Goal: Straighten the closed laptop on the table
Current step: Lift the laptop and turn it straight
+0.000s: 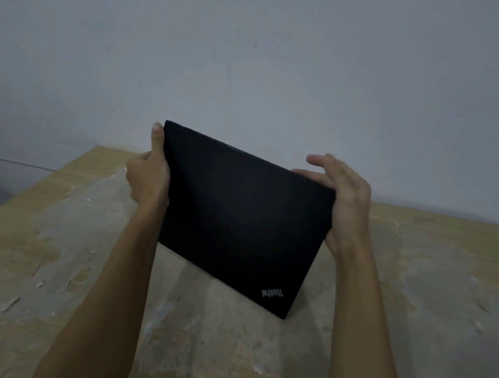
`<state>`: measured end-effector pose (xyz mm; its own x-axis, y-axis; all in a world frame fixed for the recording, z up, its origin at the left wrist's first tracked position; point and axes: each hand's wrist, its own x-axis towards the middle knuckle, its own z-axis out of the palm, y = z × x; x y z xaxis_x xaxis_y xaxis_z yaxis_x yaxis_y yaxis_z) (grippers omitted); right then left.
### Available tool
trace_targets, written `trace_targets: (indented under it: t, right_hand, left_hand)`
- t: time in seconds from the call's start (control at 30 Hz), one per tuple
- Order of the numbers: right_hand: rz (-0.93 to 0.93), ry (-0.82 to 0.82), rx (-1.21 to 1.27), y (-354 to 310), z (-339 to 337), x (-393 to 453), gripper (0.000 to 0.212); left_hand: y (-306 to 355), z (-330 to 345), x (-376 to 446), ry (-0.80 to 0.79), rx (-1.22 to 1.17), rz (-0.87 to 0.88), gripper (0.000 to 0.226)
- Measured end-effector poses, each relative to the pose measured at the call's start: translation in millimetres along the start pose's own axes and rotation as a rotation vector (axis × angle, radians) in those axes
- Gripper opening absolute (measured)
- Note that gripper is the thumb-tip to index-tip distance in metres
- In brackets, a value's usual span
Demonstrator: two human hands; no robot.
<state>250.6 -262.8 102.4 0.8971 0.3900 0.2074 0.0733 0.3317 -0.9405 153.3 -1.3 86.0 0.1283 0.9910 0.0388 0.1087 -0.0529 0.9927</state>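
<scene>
a: what fills the view?
b: a pale wall (259, 48), then a worn wooden table (416, 303), its surface patchy.
a: and the hands?
b: a closed matte black laptop (238, 219), tilted over the table's far edge, gripped by the left hand (147, 176) and right hand (346, 207), arms outstretched.

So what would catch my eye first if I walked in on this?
The closed black laptop, held up at a tilt in the middle of the view, with one lower corner near the table. The left hand and right hand grip its opposite edges. Below it, the wooden table shows large worn, peeling patches.
</scene>
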Motion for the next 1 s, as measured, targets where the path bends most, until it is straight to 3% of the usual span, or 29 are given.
trace_targets:
  t: [0.1, 0.17, 0.3, 0.4, 0.7, 1.0]
  right_hand:
    - [-0.151, 0.212, -0.070, 6.9, 3.9, 3.4, 0.013]
    - [-0.204, 0.291, -0.156, 12.6, 4.8, 4.5, 0.022]
    - [-0.200, 0.307, -0.333, 17.5, -0.1, 7.9, 0.049]
    - [-0.224, 0.307, -0.375, 14.4, -9.6, 11.1, 0.047]
    - [-0.163, 0.383, -0.386, 5.1, -57.2, 13.8, 0.056]
    - [-0.113, 0.435, -0.394, 9.0, -97.1, 11.5, 0.059]
  left_hand:
    - [-4.0, 0.0, 1.4, -0.006, -0.100, -0.064, 0.070]
    - [-7.3, 0.4, -0.5, -0.006, -0.167, -0.093, 0.069]
    - [-8.8, 2.0, -13.2, -0.029, -0.276, -0.112, 0.061]
    - [-12.4, 4.5, -25.3, -0.077, -0.280, -0.084, 0.060]
    - [-16.2, 19.3, -58.4, -0.303, -0.104, 0.221, 0.057]
    - [-33.2, 39.0, -65.6, -0.489, -0.039, 0.282, 0.072]
